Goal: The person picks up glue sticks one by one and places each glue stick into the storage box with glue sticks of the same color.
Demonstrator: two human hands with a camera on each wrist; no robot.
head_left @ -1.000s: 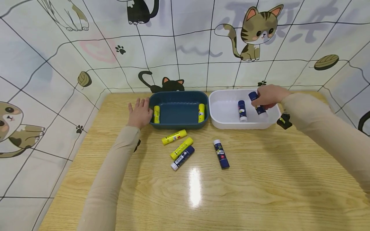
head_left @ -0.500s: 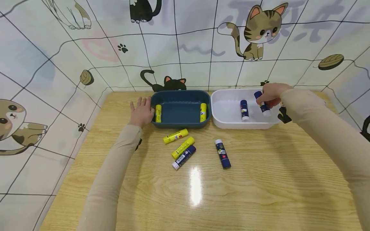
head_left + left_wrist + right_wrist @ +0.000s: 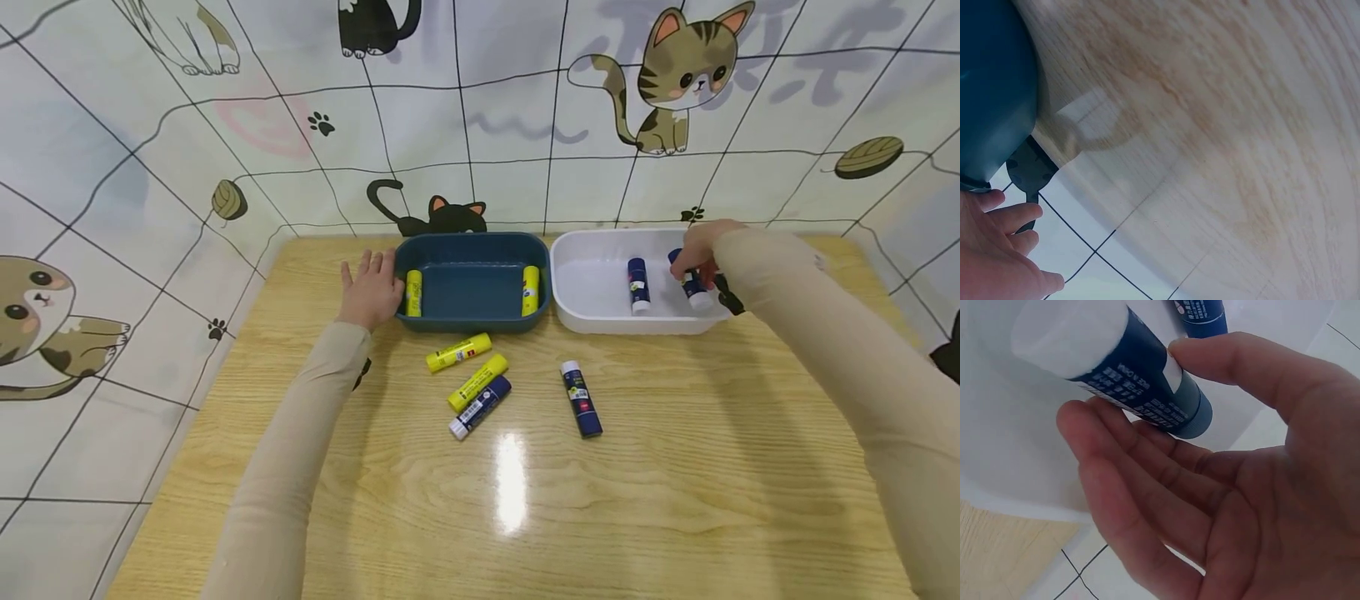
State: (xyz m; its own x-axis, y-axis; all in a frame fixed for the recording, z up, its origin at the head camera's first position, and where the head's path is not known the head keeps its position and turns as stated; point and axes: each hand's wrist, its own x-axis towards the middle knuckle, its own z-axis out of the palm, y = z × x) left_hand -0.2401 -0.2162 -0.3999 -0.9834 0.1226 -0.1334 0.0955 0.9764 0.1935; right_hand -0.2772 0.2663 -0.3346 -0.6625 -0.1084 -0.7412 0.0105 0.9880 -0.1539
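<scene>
Abt half done, I'd judge: 3 sticks lie in trays, 1 is in hand, 4 are out. Dark tray (image 3: 472,325), approx 11 o'clock from the loose lot, has a yellow stick (image 3: 413,293) at its 9 and another (image 3: 531,291) at its 3. White tray (image 3: 637,326), 2 o'clock, has a blue stick (image 3: 638,285) nr its middle; R hand (image 3: 707,247) pinches the held stick (image 3: 694,292) btwn thumb & fingers at the tray's 3, not let go yet. L hand (image 3: 369,290), fingers apart, rests at dark tray's 9. Left on table (image 3: 675,483): 2 loose yellows (image 3: 459,352) & 2 loose blues (image 3: 581,399), prob. to be trayed by colour.
</scene>
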